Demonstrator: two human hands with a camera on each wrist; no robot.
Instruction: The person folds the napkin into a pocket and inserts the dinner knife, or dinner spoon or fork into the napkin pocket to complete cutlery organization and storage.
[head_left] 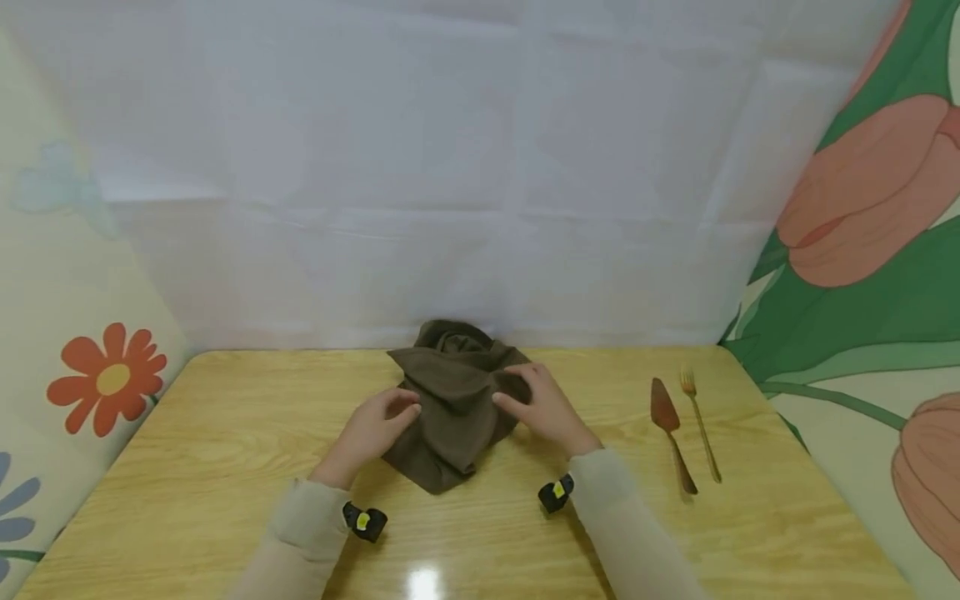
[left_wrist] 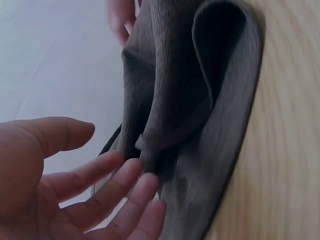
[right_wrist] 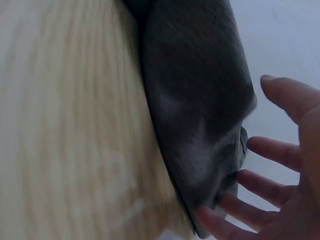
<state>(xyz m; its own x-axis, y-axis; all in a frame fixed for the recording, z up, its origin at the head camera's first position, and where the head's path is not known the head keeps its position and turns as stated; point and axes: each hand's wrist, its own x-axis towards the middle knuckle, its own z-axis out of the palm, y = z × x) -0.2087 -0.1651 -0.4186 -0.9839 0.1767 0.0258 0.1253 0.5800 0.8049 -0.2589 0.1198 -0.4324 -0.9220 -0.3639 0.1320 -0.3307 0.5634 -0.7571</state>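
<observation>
A dark brown cloth (head_left: 457,408) lies crumpled in loose folds near the table's back edge, one corner pointing toward the front. At its left side is my left hand (head_left: 377,429), thumb and fingers apart. In the left wrist view the fingertips of the left hand (left_wrist: 110,195) reach the folds of the cloth (left_wrist: 175,100), not curled round it. My right hand (head_left: 546,406) is over the cloth's right side. The right wrist view shows the right hand (right_wrist: 280,175) with spread fingers, their tips at the edge of the cloth (right_wrist: 195,100).
On the wooden table (head_left: 247,433), a cake server (head_left: 664,412) and a gold-coloured fork (head_left: 701,425) lie side by side at the right. A white sheet (head_left: 375,167) hangs behind the table. Flower-printed panels stand at both sides.
</observation>
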